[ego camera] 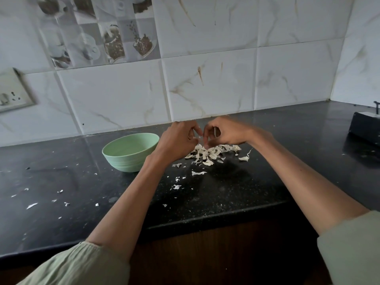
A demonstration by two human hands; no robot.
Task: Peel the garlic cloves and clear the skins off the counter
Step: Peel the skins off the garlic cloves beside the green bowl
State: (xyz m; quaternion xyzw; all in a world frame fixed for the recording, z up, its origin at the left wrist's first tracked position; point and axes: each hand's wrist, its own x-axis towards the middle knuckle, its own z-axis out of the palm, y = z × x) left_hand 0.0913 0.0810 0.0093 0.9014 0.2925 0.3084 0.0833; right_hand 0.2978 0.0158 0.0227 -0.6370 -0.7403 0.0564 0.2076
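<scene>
Spreading wide and black, counter under everything. Mint bowl just left of the skin pile. Left hand and right hand met above the pile, fingers curled, tips pinched together on something small, too hidden to name. Loose flakes scattered nearer than the pile.
</scene>
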